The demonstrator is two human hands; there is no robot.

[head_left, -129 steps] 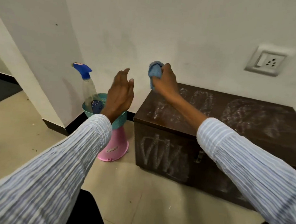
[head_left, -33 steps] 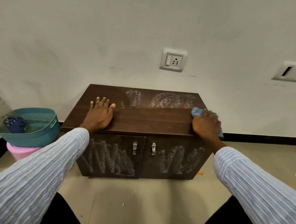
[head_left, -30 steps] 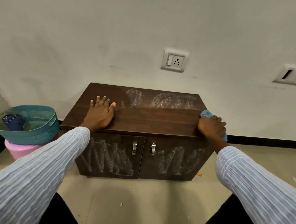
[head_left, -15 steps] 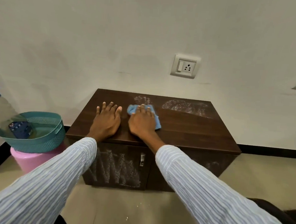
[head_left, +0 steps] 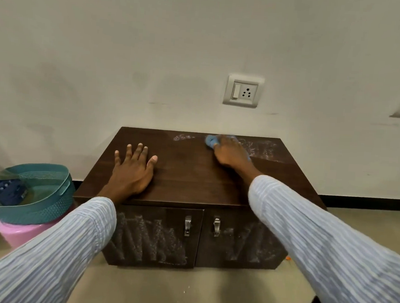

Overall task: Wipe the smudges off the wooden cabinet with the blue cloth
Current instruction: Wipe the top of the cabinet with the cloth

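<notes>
nearest the camera, both striped sleeves reach forward over the floor. the two doors of the cabinet carry white zigzag smudges, untouched so far, with the right door partly hidden behind the right sleeve. on top, the left hand lies flat with fingers spread, holding nothing and bracing the cabinet. further back, the right hand presses the cloth against the rear of the top; its grip looks closed over the cloth, though motion blur makes the fingers hard to read and most of the cloth is hidden under the palm.

the step in hand appears to be wiping the top's back strip. the front of the top looks clean; a small smudge sits left of the cloth and a wider patch to its right. the next move likely calls for sweeping across both, then going down to the doors.

at the left edge a basket is cut off, its contents unclear.
</notes>
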